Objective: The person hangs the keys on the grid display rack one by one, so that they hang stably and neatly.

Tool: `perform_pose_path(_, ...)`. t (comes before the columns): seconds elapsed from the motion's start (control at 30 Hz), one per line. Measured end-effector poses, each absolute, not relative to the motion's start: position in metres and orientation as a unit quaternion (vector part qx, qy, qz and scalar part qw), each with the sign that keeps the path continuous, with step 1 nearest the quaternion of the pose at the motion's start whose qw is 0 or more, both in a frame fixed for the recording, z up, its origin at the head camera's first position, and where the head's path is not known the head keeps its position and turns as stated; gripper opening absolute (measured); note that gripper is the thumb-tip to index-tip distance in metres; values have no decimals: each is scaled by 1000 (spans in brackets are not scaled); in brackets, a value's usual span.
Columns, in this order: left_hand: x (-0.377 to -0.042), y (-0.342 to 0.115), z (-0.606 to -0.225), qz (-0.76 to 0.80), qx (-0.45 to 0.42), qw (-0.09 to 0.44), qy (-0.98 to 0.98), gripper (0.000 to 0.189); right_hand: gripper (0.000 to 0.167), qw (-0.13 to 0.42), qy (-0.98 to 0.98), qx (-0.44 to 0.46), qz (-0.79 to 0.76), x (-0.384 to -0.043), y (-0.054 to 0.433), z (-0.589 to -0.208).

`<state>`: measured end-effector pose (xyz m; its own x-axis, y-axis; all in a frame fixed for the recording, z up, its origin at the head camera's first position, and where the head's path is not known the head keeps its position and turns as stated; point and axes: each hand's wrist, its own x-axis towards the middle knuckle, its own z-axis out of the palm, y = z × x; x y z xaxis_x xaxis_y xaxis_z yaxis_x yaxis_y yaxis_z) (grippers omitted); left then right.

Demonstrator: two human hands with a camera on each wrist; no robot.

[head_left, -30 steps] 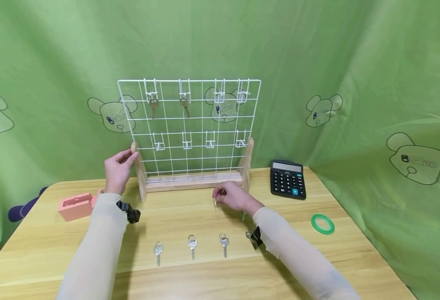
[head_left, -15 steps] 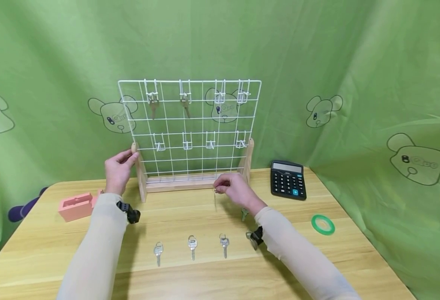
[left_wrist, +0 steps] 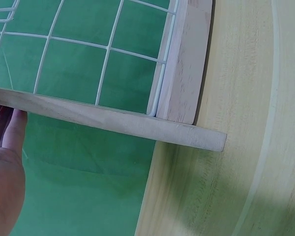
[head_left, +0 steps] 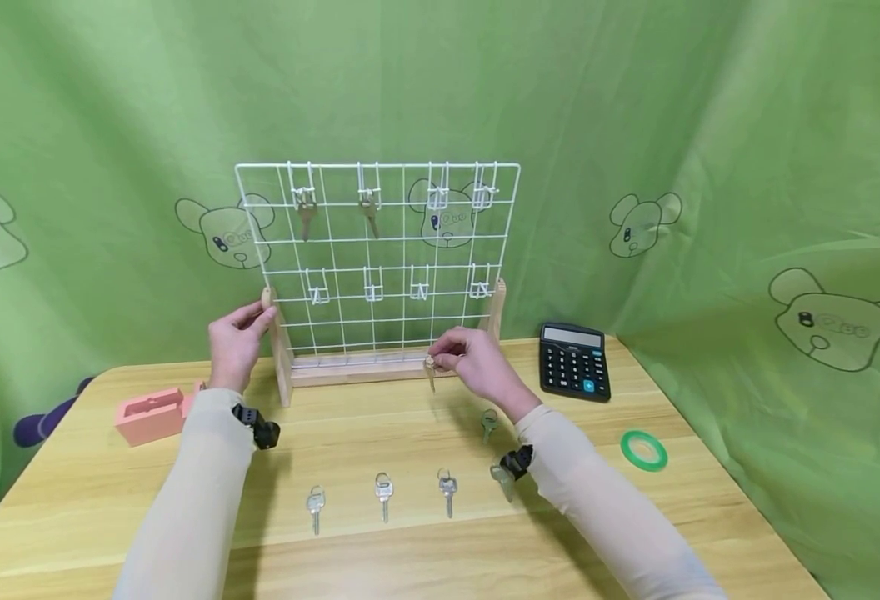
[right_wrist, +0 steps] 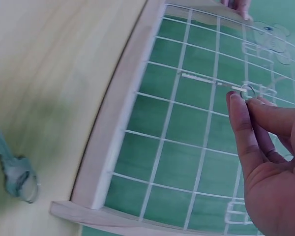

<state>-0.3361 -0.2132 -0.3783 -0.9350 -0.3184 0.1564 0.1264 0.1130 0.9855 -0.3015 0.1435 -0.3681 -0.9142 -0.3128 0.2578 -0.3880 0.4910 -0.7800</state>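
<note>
My left hand (head_left: 236,343) pinches the top of the left wooden post (head_left: 281,354) of a white wire grid rack (head_left: 376,165). My right hand (head_left: 477,360) pinches a key (head_left: 431,377) by its ring, low in front of the grid; in the right wrist view that key (right_wrist: 199,78) points away from the fingertips. Two keys hang from top-row hooks, one at far left (head_left: 307,218) and one beside it (head_left: 371,215). Other hooks (head_left: 419,292) on the grid are bare. Several keys lie on the table, among them one (head_left: 489,423) under the right forearm.
Three keys, the middle one (head_left: 383,495) included, lie in a row before the rack. A black calculator (head_left: 575,362) and a green tape roll (head_left: 644,451) lie at right. A pink box-like object (head_left: 149,421) stands at left. Green curtain (head_left: 597,100) hangs behind the table.
My right hand has risen and moved forward with the key, toward the grid. The key on the table beneath that forearm has come into fuller view. My left hand stays on the post.
</note>
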Motion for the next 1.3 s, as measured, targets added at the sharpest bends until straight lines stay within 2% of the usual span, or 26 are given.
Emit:
perform_pose_path(0.3,-336,-213,-378,-666,68,166,-724,45,9,73,-858,194,471,-298,146,-342)
perform_pose_path(0.93,-335,-213,-377,-664,68,167,-725,45,14,124,-845,197,481,-299,140,-278)
perform_pose_path(1.3,-335,-212,-379,-669,68,171,-720,45,15,153,-808,175,541,-305,135,-242)
